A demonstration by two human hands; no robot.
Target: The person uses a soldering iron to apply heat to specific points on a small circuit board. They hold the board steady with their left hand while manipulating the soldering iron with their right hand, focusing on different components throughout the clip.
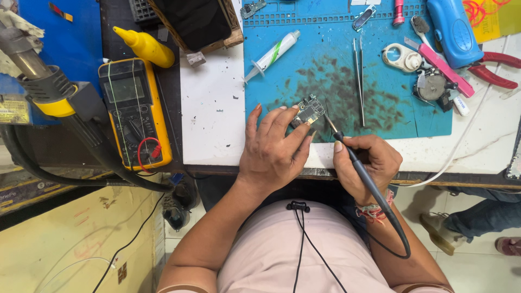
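Circuit board [308,111] pinned under left hand [271,152] fingertips [296,107].

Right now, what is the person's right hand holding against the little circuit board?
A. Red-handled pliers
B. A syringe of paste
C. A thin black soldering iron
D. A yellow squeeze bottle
C: the right hand grips a thin black soldering iron whose tip meets the small circuit board, which the left hand steadies on the blue mat.
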